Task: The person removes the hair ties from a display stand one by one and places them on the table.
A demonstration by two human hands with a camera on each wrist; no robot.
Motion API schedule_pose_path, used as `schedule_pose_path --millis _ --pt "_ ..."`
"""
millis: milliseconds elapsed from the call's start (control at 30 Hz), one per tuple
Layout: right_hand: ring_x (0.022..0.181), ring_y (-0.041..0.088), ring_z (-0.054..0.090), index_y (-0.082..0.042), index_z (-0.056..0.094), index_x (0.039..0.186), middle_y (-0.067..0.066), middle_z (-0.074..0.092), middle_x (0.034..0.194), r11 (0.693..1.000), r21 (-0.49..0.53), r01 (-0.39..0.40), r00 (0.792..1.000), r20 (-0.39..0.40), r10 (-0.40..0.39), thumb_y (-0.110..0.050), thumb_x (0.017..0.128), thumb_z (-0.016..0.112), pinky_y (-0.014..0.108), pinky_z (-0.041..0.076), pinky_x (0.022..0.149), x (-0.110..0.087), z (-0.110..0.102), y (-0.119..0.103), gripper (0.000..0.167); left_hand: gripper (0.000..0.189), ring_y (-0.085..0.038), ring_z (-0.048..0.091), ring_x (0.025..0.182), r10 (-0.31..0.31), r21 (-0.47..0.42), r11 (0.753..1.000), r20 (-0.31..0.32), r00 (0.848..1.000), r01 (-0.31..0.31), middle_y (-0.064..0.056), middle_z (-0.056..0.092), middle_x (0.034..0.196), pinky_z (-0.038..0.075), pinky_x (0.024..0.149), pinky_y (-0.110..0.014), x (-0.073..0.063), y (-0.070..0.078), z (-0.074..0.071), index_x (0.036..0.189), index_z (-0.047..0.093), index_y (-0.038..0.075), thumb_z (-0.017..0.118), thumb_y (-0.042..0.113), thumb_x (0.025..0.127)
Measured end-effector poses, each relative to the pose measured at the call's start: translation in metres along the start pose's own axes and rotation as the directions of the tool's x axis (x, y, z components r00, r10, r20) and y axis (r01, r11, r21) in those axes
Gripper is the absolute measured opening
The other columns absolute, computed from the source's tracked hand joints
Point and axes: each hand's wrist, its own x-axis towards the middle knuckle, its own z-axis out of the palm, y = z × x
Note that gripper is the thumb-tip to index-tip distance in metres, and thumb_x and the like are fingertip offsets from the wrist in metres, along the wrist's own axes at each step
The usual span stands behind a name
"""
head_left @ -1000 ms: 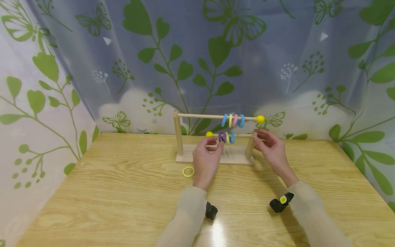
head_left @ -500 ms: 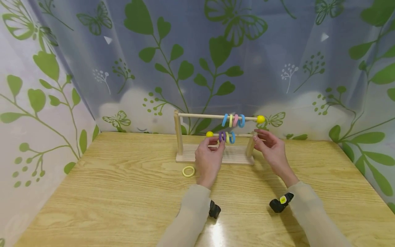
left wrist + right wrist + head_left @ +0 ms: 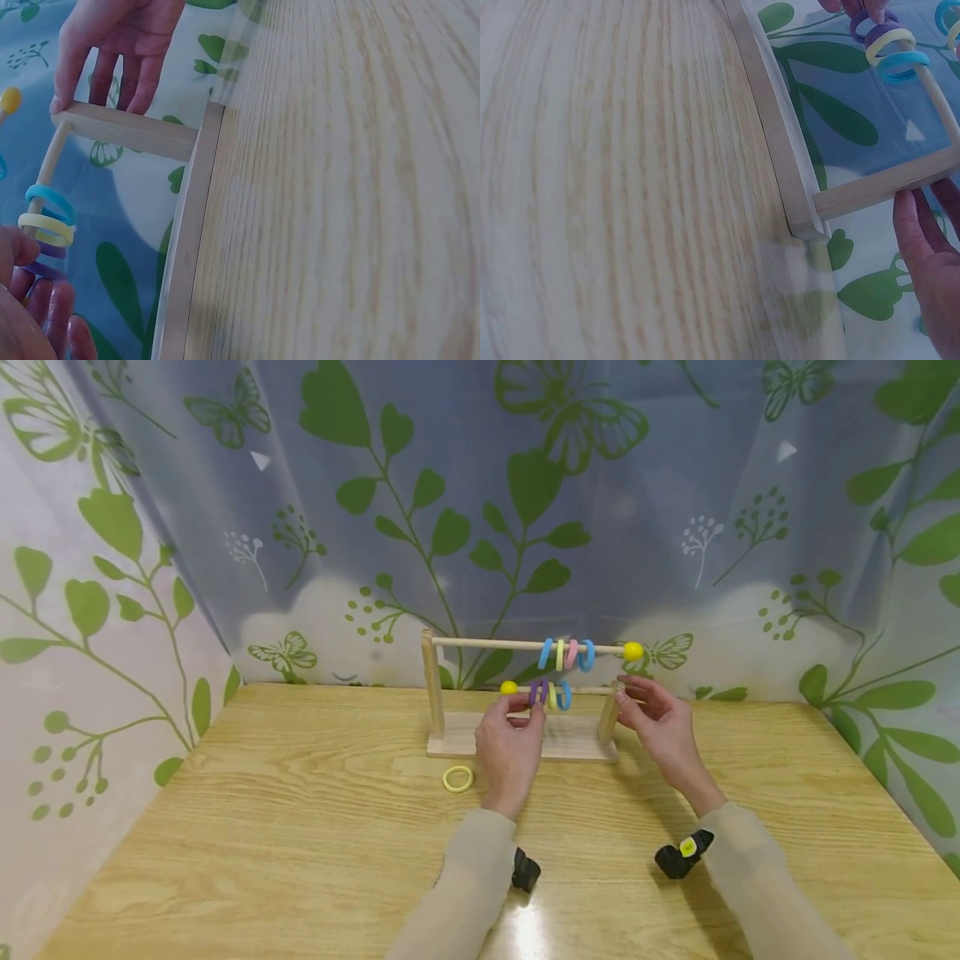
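Observation:
A wooden stand has two posts, each bearing a rod. On the lower rod, which ends at the left in a yellow ball, hang two purple rings, a pale yellow ring and a blue ring. My left hand pinches a purple ring near the ball; its fingertips partly cover it. My right hand holds the top of the short right post, thumb in front and fingers behind. In the left wrist view, the purple rings sit by my left thumb.
Blue, yellow and pink rings hang on the upper rod, toward its yellow end ball. A loose yellow ring lies on the wooden table, left of my left hand. A patterned curtain stands behind.
My left hand has shifted slightly right. One purple ring has moved a little left, so the two purple rings stand slightly further apart. My right hand stays on the post.

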Motion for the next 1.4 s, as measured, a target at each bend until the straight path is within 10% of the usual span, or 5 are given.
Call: schedule_pose_path --millis 1400 --pt "0.106 0.003 0.068 0.003 0.055 0.141 -0.018 0.066 0.117 1.0 0.0 0.006 1.0 -0.006 -0.006 -0.02 0.101 0.065 0.018 0.059 0.082 -0.002 0.002 -0.001 0.047 0.011 -0.013 0.074 0.074 -0.005 -0.053 0.999 -0.038 0.999 0.003 0.003 0.08 0.094 0.057 0.066 -0.031 0.003 0.001 -0.012 0.098 0.078 0.017 0.077 0.026 0.09"
